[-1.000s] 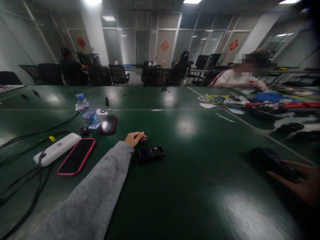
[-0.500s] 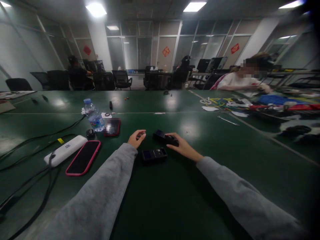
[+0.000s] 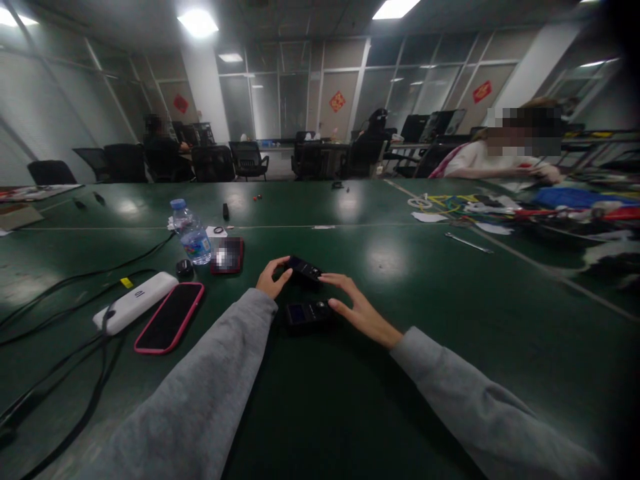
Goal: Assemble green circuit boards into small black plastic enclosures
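Two black handheld devices, each with a small screen and buttons, are in front of me. The farther black handheld device (image 3: 305, 268) is slanted, its left end between the thumb and fingers of my left hand (image 3: 273, 277). My right hand (image 3: 357, 308) is open, with its fingers stretched toward that device's right end; whether a fingertip touches it is hard to tell. Closer to me, the nearer black handheld device (image 3: 309, 315) lies on the green table (image 3: 320, 407), and my right thumb is by its right end.
Left of my arm are a pink-edged phone (image 3: 170, 319), a white power bank (image 3: 136, 303), black cables (image 3: 97, 353), a water bottle (image 3: 191, 233) and a red-edged dark object (image 3: 227, 255). A wrench (image 3: 469, 243) and tangled cables (image 3: 450, 205) lie to the right, near a seated person (image 3: 493, 160).
The farther device has shifted left to my left hand, which now holds its left end. My right hand has let go of its grip and spread its fingers. The view has turned slightly.
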